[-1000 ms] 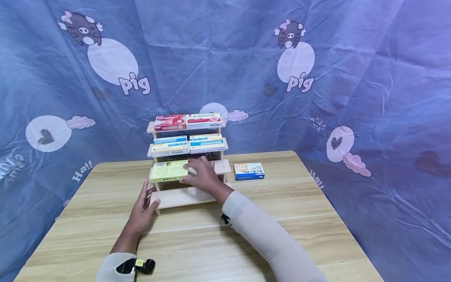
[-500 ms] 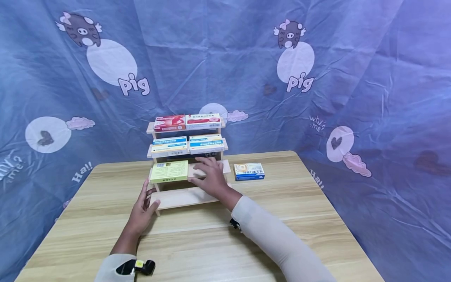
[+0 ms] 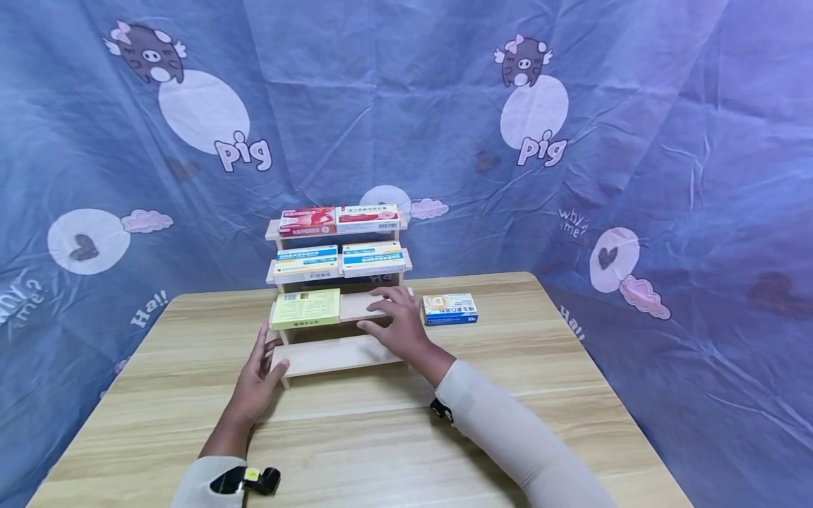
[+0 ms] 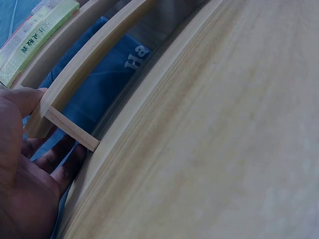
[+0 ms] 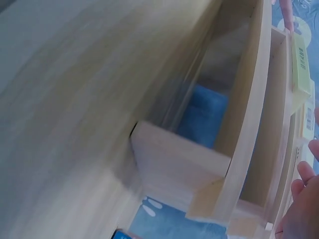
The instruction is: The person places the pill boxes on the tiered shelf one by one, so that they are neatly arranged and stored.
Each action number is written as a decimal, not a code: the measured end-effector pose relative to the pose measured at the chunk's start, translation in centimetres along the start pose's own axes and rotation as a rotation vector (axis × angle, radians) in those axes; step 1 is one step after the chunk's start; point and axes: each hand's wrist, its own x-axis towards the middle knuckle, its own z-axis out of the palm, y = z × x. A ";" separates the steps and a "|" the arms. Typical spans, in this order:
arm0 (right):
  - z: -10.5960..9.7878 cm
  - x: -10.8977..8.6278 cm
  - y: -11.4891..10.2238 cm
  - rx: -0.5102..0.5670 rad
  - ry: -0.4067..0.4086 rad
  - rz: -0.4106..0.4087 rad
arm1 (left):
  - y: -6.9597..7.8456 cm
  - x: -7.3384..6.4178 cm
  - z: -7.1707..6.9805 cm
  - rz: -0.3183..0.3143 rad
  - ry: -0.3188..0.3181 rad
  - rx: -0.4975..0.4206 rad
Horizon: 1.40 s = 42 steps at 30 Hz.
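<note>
A stepped wooden rack (image 3: 336,355) stands on the table. My left hand (image 3: 255,384) holds its left end; in the left wrist view the thumb lies at the edge of the lowest shelf (image 4: 79,74) and the fingers reach around its side. A green medicine box (image 3: 308,308) lies on the left of the second shelf from the bottom. To its right, over the bare part of that shelf, my right hand (image 3: 406,326) hovers with loosely bent fingers and holds nothing. In the right wrist view, the green box (image 5: 300,69) shows beyond the shelf edges.
Two red-and-white medicine boxes (image 3: 367,219) fill the top shelf, and two blue-and-white ones (image 3: 372,259) the shelf below. A blue-and-white medicine box (image 3: 449,309) lies on the table (image 3: 546,381) right of the rack. A blue printed cloth (image 3: 406,127) hangs behind.
My right hand has let go of the green medicine box and moved right, away from it. The box stays on the shelf, and the left hand has kept its place.
</note>
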 end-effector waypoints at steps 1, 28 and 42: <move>-0.2 -0.1 0.1 -0.005 0.006 0.000 | 0.0 0.0 0.0 0.004 0.000 0.003; -4.7 -2.0 4.7 0.151 0.066 0.055 | 0.5 -0.1 0.0 -0.011 -0.013 -0.015; -7.8 -1.0 7.9 0.248 0.094 0.178 | 0.3 -0.1 -0.1 0.002 -0.009 -0.025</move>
